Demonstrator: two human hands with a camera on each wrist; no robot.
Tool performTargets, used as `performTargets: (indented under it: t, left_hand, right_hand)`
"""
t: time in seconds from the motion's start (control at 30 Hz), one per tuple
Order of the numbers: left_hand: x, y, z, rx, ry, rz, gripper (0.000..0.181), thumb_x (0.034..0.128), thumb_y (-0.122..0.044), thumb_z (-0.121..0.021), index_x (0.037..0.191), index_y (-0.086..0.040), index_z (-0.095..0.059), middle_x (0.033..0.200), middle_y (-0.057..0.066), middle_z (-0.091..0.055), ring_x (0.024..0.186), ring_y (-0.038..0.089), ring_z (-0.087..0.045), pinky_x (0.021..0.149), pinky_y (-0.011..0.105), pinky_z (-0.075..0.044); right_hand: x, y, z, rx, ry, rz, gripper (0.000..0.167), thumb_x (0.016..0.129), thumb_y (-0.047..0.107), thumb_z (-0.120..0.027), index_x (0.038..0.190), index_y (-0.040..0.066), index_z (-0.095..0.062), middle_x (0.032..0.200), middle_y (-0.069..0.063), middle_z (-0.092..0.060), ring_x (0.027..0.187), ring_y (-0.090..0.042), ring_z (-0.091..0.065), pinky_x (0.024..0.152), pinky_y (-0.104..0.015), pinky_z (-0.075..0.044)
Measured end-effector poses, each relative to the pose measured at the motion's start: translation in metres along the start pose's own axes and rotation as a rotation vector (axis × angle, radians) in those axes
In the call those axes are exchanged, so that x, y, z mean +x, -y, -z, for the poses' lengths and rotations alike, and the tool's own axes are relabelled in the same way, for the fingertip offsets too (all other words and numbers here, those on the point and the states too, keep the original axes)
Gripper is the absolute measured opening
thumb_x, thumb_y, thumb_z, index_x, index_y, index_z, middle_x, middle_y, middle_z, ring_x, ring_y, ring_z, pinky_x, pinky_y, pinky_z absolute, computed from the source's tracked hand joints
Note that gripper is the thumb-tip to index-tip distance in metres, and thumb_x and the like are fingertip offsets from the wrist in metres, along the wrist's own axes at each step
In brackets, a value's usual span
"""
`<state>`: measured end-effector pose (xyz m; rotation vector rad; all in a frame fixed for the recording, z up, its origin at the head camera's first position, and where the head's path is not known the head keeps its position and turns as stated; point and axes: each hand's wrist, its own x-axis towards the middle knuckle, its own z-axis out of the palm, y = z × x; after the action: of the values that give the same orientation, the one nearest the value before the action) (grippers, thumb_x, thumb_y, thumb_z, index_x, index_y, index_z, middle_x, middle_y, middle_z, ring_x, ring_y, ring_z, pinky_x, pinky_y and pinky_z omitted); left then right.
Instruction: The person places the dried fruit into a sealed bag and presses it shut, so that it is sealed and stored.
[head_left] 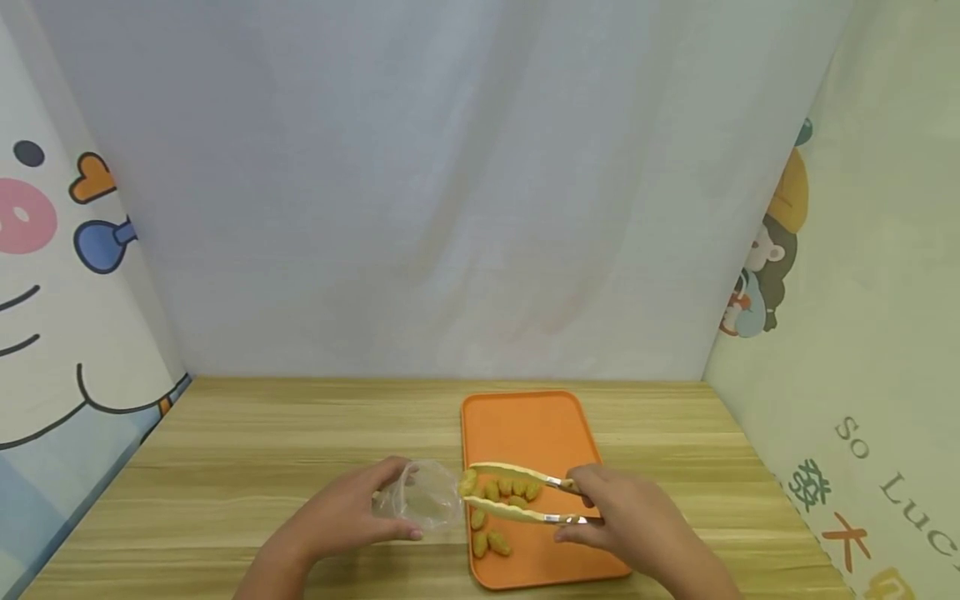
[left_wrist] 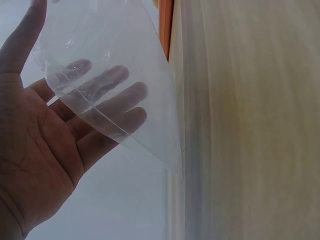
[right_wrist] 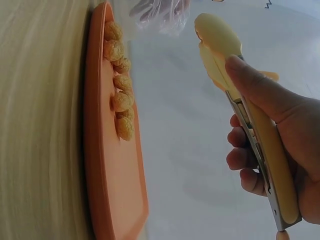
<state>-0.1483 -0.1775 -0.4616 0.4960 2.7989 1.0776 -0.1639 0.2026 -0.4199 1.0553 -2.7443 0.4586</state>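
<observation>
Over the orange tray (head_left: pixel 525 425), the right hand (head_left: pixel 626 508) has its fingers wrapped around cream tongs (head_left: pixel 510 510), jaws parted, one yellowish-brown piece (head_left: pixel 468 482) between the tips at the tray's left rim; can't tell if it's actually pinched. Just left of the tray, the left hand (head_left: pixel 352 508), thumb and fingers well apart in a loose curve, holds a clear plastic bag (head_left: pixel 429 496), while the other pieces (head_left: pixel 498 543) lie on the tray's left half. Step looks like bagging pieces by tongs; next move calls for a wide bag mouth, tips inside, then release.
</observation>
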Motion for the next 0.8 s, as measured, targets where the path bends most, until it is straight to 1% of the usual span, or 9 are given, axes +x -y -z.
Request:
performTargets:
  t: [0.17, 0.23, 0.3, 0.47, 0.67, 0.8]
  left_hand:
    - [0.000, 0.000, -0.001, 0.011, -0.011, -0.003, 0.076, 0.0714, -0.066, -0.075, 0.135, -0.030, -0.052, 0.121, -0.009, -0.064, 0.110, 0.017, -0.061, 0.088, 0.047, -0.050]
    - [0.000, 0.000, -0.001, 0.022, -0.018, -0.007, 0.076, 0.0710, -0.066, -0.076, 0.134, -0.030, -0.053, 0.120, -0.010, -0.064, 0.109, 0.016, -0.061, 0.088, 0.046, -0.050]
    - [0.000, 0.000, -0.002, 0.025, -0.018, -0.011, 0.076, 0.0712, -0.065, -0.076, 0.134, -0.030, -0.053, 0.117, -0.010, -0.065, 0.103, 0.013, -0.061, 0.086, 0.044, -0.050]
    - [0.001, -0.001, -0.002, 0.026, -0.013, -0.012, 0.074, 0.0721, -0.064, -0.076, 0.133, -0.029, -0.053, 0.112, -0.010, -0.065, 0.096, 0.008, -0.060, 0.082, 0.040, -0.051]
    - [0.003, -0.002, -0.003, 0.041, -0.017, -0.013, 0.075, 0.0713, -0.066, -0.075, 0.133, -0.029, -0.054, 0.112, -0.009, -0.066, 0.095, 0.007, -0.060, 0.081, 0.040, -0.050]
    - [0.004, -0.001, -0.004, 0.045, -0.013, -0.016, 0.076, 0.0709, -0.068, -0.074, 0.133, -0.030, -0.054, 0.109, -0.010, -0.066, 0.090, 0.006, -0.059, 0.079, 0.038, -0.050]
  right_hand:
    - [0.002, 0.002, -0.005, -0.023, -0.054, 0.045, 0.044, 0.073, 0.057, -0.075, 0.099, 0.026, -0.056, 0.080, 0.015, -0.058, 0.063, 0.005, -0.046, 0.052, -0.016, -0.039]
    - [0.002, 0.003, -0.007, -0.030, -0.071, 0.063, 0.045, 0.073, 0.057, -0.075, 0.099, 0.026, -0.056, 0.081, 0.016, -0.058, 0.065, 0.005, -0.049, 0.052, -0.016, -0.040]
    - [0.003, 0.004, -0.008, -0.040, -0.085, 0.082, 0.046, 0.073, 0.060, -0.072, 0.100, 0.025, -0.057, 0.081, 0.017, -0.058, 0.065, 0.004, -0.052, 0.052, -0.015, -0.041]
    - [0.004, 0.006, -0.011, -0.050, -0.093, 0.106, 0.051, 0.075, 0.067, -0.064, 0.103, 0.024, -0.059, 0.083, 0.017, -0.060, 0.066, 0.004, -0.054, 0.052, -0.015, -0.042]
    - [0.006, 0.006, -0.015, -0.040, -0.090, 0.126, 0.053, 0.075, 0.062, -0.070, 0.106, 0.021, -0.060, 0.085, 0.016, -0.062, 0.067, 0.004, -0.056, 0.053, -0.015, -0.043]
    - [0.007, 0.005, -0.017, -0.044, -0.104, 0.153, 0.053, 0.076, 0.061, -0.070, 0.108, 0.020, -0.060, 0.087, 0.014, -0.064, 0.068, 0.003, -0.058, 0.053, -0.015, -0.044]
